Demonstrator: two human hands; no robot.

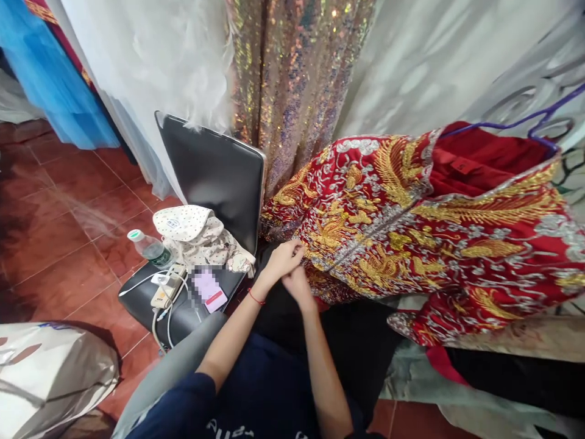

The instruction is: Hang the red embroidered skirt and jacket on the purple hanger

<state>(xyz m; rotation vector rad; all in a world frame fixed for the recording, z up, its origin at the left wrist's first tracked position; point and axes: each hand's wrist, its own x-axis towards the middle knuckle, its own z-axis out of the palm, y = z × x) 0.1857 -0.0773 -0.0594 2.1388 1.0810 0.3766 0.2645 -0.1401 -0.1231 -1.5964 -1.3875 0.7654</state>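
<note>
Our left hand and right hand curl close together, grip unclear; the jacket runs lengthwise to our right.

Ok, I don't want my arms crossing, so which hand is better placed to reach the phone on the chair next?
Probably the left hand: its forearm lies between the phone and the right hand, which would likely have to cross over it. Both hands are beside the red embroidered garment.

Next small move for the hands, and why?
I'd probably steady the red jacket with the right hand: its collar has a purple hanger in it, and the left hand is close by at the embroidered front.
</note>
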